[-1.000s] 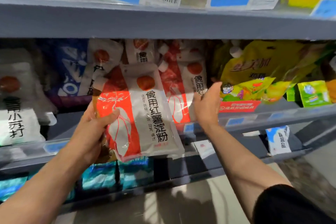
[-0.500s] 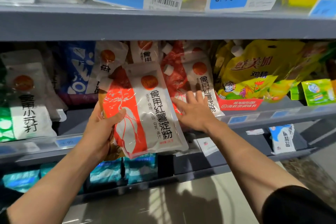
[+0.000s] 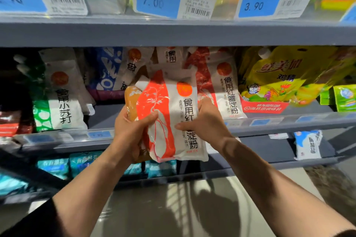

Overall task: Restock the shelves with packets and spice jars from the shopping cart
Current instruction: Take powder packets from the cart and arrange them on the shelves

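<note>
Red-and-white packet (image 3: 173, 113) grasped in my left grip (image 3: 131, 131) and right grip (image 3: 204, 123), held before the shelf (image 3: 269, 121)

Blue price tag (image 3: 158, 3) reading 7.00, another (image 3: 259, 4) reading 3.90, grey floor (image 3: 173, 208)

one head-worn view, close up, faces forward at the grey shelf (image 3: 173, 34) edges from slightly below.
</note>
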`<state>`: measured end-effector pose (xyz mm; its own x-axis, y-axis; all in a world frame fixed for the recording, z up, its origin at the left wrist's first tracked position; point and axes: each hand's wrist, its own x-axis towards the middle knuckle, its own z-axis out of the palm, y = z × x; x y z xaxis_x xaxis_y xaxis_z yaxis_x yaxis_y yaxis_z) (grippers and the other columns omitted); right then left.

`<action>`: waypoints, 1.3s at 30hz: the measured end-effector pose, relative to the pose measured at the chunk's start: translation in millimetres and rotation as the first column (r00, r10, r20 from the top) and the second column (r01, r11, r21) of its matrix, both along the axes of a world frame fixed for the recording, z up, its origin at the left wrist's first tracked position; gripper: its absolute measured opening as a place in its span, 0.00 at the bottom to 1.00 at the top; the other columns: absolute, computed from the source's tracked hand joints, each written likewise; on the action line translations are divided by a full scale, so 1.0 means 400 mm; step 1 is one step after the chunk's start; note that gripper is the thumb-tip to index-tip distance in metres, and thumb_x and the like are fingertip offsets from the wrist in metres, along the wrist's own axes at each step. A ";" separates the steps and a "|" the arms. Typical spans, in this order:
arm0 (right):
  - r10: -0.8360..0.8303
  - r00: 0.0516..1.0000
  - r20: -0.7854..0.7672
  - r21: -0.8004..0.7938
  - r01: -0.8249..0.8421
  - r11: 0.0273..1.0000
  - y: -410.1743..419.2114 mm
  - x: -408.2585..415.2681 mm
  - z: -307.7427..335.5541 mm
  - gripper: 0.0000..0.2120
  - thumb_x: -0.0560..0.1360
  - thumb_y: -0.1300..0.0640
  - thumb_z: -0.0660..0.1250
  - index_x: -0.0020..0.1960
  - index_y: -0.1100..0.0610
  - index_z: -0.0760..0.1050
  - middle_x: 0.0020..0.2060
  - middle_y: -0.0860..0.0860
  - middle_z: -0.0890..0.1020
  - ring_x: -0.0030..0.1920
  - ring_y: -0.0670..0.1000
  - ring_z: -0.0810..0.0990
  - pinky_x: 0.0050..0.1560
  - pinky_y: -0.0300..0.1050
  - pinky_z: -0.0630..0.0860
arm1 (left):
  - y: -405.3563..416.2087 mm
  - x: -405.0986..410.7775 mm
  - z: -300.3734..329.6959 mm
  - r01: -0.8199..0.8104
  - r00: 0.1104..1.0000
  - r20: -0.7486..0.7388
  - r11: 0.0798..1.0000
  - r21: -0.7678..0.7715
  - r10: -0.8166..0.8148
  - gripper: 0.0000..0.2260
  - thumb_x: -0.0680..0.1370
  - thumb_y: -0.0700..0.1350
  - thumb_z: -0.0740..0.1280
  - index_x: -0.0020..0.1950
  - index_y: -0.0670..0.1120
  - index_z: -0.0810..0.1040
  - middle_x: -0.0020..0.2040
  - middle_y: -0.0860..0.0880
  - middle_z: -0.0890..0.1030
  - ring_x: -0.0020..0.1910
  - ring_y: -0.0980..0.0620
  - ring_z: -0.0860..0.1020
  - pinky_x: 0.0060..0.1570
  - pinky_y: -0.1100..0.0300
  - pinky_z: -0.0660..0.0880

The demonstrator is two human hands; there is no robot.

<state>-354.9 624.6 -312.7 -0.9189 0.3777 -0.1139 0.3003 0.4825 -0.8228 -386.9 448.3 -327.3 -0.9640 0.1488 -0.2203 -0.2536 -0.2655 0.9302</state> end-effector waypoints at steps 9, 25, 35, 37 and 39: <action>-0.295 0.901 -0.319 -0.150 0.259 0.954 0.125 0.002 0.079 0.17 0.65 0.68 0.70 0.41 0.50 0.67 0.36 0.48 0.75 0.36 0.46 0.76 0.35 0.42 0.72 | 0.016 0.004 0.064 -0.065 0.997 -0.056 0.992 -0.105 0.060 0.08 0.80 0.46 0.64 0.47 0.44 0.78 0.35 0.50 0.85 0.33 0.54 0.84 0.29 0.61 0.79; -0.120 0.945 -0.303 0.673 0.302 0.676 0.210 0.000 -0.077 0.38 0.65 0.55 0.76 0.70 0.54 0.62 0.66 0.61 0.68 0.67 0.62 0.65 0.64 0.57 0.63 | 0.056 -0.003 0.025 -0.055 0.998 -0.016 0.990 -0.129 0.053 0.09 0.82 0.48 0.61 0.51 0.45 0.79 0.41 0.46 0.86 0.39 0.49 0.85 0.31 0.58 0.80; 0.104 0.981 0.164 0.802 -0.193 0.564 0.232 -0.058 -0.054 0.37 0.65 0.40 0.74 0.70 0.41 0.61 0.62 0.55 0.67 0.65 0.62 0.62 0.60 0.59 0.71 | 0.043 -0.001 0.019 -0.055 0.998 -0.014 0.990 -0.130 0.054 0.10 0.82 0.49 0.61 0.48 0.45 0.78 0.37 0.47 0.85 0.34 0.51 0.84 0.31 0.59 0.80; -0.020 0.982 0.186 0.813 -0.142 0.565 0.225 -0.069 -0.062 0.33 0.68 0.38 0.71 0.69 0.42 0.61 0.66 0.56 0.65 0.69 0.66 0.58 0.63 0.62 0.68 | 0.037 -0.010 0.019 -0.087 0.996 0.020 0.985 -0.150 0.091 0.10 0.81 0.50 0.61 0.49 0.46 0.79 0.39 0.47 0.86 0.37 0.50 0.85 0.35 0.55 0.82; -0.113 0.967 0.227 0.816 -0.126 0.564 0.203 -0.069 -0.060 0.32 0.71 0.39 0.69 0.70 0.44 0.61 0.70 0.57 0.63 0.73 0.67 0.54 0.67 0.67 0.61 | 0.024 -0.023 0.021 -0.124 0.989 0.055 0.979 -0.161 0.134 0.10 0.82 0.50 0.62 0.48 0.47 0.79 0.39 0.48 0.86 0.37 0.51 0.85 0.38 0.54 0.82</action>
<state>-382.3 705.8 -336.6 -0.9114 0.4096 0.0393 0.4107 0.9114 0.0252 -396.1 458.1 -319.1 -0.9555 -0.0173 -0.2943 -0.2884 -0.1524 0.9453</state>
